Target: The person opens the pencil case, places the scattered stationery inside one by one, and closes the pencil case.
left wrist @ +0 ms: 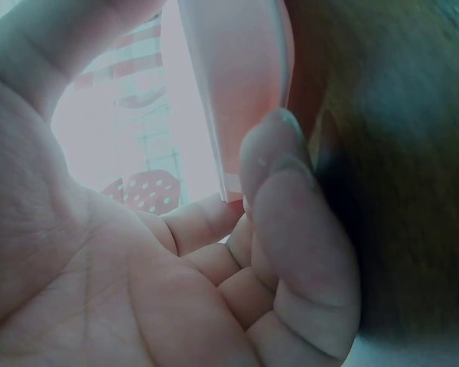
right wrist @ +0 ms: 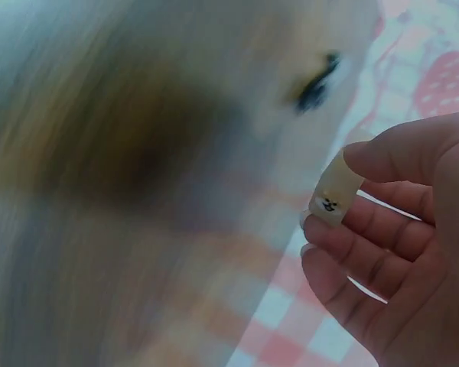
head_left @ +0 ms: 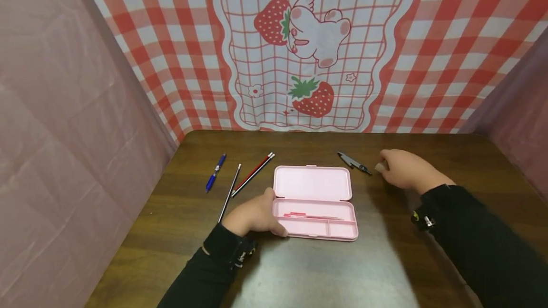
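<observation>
A pink pencil case lies on the table with its lid folded back. My left hand grips its left end, and the left wrist view shows curled fingers against the case's side. Inside the long compartment is a thin red pen-like item. Off to the right, my right hand is raised beside the compass. Between its thumb and fingers it pinches a small beige eraser printed with a tiny animal face.
Left of the case lie a blue pen, a dark striped pencil and two more pencils, one red and one black. A grey metal compass lies behind the case, to the right. A red-checked cloth hangs along the table's back.
</observation>
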A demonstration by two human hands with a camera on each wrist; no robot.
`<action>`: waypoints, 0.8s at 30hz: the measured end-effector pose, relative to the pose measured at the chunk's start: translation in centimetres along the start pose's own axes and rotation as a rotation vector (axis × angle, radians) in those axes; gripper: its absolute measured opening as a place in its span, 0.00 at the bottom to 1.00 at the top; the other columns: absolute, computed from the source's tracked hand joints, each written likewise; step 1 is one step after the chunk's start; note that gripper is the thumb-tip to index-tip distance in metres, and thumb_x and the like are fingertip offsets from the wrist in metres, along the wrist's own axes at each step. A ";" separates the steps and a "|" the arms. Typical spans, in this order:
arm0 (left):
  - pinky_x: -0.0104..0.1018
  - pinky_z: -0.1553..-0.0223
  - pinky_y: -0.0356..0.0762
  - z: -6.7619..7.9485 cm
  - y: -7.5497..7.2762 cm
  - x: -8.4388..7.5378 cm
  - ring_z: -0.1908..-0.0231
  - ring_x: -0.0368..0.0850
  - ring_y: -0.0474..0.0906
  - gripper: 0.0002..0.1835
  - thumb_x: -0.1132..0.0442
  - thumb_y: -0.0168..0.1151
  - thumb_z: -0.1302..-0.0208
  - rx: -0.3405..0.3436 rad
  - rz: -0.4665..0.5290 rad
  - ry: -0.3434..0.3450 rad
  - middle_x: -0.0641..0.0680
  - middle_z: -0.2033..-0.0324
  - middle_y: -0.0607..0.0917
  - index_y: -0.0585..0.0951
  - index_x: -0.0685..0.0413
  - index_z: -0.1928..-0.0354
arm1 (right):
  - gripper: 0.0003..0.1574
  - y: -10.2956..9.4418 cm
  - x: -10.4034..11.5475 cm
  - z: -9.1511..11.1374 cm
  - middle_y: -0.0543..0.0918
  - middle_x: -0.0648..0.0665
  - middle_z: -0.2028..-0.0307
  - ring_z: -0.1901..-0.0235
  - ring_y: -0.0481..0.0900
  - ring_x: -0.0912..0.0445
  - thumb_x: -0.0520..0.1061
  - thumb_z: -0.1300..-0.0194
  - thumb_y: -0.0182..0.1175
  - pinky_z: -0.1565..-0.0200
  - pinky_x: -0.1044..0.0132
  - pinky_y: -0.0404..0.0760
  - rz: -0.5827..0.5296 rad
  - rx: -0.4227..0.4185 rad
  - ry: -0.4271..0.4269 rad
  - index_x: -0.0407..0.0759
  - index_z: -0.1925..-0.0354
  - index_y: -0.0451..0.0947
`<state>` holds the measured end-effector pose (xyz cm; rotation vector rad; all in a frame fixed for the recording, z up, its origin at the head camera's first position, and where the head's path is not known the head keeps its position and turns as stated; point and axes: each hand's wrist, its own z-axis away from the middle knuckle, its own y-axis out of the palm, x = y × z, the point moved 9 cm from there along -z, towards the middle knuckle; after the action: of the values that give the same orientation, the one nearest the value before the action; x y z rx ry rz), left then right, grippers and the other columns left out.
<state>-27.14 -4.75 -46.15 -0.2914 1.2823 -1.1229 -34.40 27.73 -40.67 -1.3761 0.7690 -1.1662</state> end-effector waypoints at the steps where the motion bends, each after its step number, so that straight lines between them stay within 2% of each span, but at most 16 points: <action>1: 0.46 0.51 0.73 0.0 0.0 0.0 0.59 0.48 0.74 0.52 0.48 0.82 0.67 0.001 0.001 -0.001 0.56 0.56 0.77 0.63 0.60 0.42 | 0.16 -0.1 0.6 0.0 0.79 0.42 0.66 0.68 0.74 0.50 0.42 0.40 0.61 0.60 0.47 0.76 -0.011 -0.017 -0.005 0.34 0.56 0.74; 11: 0.47 0.51 0.73 0.1 0.0 0.1 0.58 0.48 0.74 0.52 0.47 0.82 0.67 0.004 0.000 -0.006 0.56 0.56 0.77 0.63 0.60 0.41 | 0.23 -0.3 4.1 1.2 0.78 0.40 0.60 0.64 0.74 0.48 0.44 0.37 0.60 0.60 0.50 0.76 -0.201 -0.125 0.000 0.35 0.47 0.72; 18: 0.45 0.53 0.74 0.1 -0.1 0.3 0.60 0.47 0.74 0.51 0.47 0.82 0.68 -0.012 -0.014 0.006 0.55 0.58 0.77 0.64 0.60 0.42 | 0.18 0.2 6.8 2.1 0.76 0.43 0.65 0.66 0.72 0.50 0.46 0.35 0.60 0.64 0.56 0.75 -0.307 -0.191 -0.020 0.40 0.50 0.74; 24: 0.44 0.54 0.74 0.0 -0.1 0.3 0.61 0.47 0.75 0.50 0.47 0.82 0.69 -0.022 -0.023 0.022 0.55 0.59 0.78 0.65 0.59 0.43 | 0.18 0.5 9.1 3.1 0.75 0.46 0.66 0.67 0.71 0.52 0.44 0.37 0.63 0.64 0.57 0.74 -0.322 -0.196 -0.063 0.41 0.50 0.74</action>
<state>-27.22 -4.98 -46.28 -0.3113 1.3147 -1.1345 -28.68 20.21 -38.92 -1.7395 0.6450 -1.3135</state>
